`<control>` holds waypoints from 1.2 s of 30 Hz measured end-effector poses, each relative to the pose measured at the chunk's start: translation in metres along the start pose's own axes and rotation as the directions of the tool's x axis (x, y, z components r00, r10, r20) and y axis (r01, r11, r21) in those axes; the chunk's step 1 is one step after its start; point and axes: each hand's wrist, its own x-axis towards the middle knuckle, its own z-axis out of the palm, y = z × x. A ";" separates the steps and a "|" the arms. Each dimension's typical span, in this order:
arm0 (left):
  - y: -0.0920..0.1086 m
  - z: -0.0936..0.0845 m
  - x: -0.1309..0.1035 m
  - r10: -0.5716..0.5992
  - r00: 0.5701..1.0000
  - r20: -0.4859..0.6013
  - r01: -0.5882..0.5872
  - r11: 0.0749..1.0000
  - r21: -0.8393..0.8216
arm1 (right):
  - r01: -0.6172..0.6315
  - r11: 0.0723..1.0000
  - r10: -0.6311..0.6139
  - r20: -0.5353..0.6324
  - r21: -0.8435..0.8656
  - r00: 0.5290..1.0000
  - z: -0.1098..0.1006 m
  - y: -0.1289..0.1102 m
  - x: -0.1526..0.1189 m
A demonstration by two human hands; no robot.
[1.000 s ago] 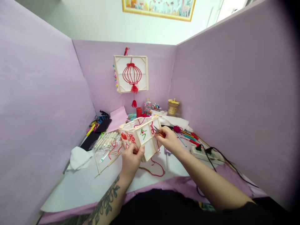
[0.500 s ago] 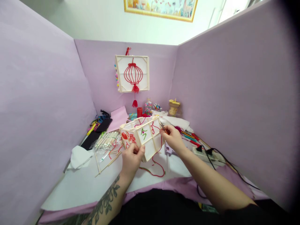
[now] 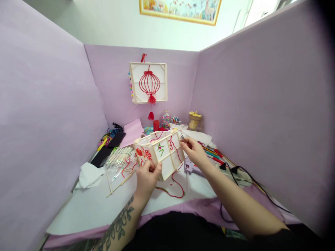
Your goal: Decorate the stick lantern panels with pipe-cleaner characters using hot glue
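My left hand (image 3: 148, 174) grips the lower front corner of a box-shaped lantern (image 3: 166, 167) with a wooden stick frame and white panels. The lantern is tilted above the table, its top open. Red and green characters show on its sides. A red string (image 3: 178, 150) runs down the right panel from a red character and continues to a loop (image 3: 180, 186) on the table. My right hand (image 3: 194, 150) is closed around small scissors (image 3: 184, 138), their metal tips pointing up and left beside the lantern's right edge. Its fingers cover most of the handles.
A finished-looking lantern (image 3: 149, 83) hangs at the back panel. Bagged sticks (image 3: 121, 155) and loose sticks (image 3: 128, 179) lie left. On the right are a glue gun (image 3: 192, 167), a power strip (image 3: 244, 179) with black cables, and coloured pens (image 3: 216, 157). A pink sheet (image 3: 132, 131) lies behind.
My right hand with the scissors has moved slightly right, away from the red string. The string now hangs closer against the panel. My left hand and the lantern have barely moved.
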 end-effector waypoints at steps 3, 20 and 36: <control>0.001 0.000 0.000 0.001 1.000 0.000 -0.001 1.000 -0.005 | 0.113 0.988 -0.110 0.033 -0.105 0.993 -0.010 -0.009 -0.007; 0.006 0.004 -0.004 -0.008 0.998 0.055 0.008 1.000 0.000 | 0.001 0.823 0.024 0.036 -0.569 0.999 -0.022 -0.040 -0.012; 0.007 0.008 -0.005 0.070 0.996 0.061 -0.070 0.998 -0.002 | 0.009 0.739 0.021 0.036 -0.673 0.999 -0.020 -0.047 -0.010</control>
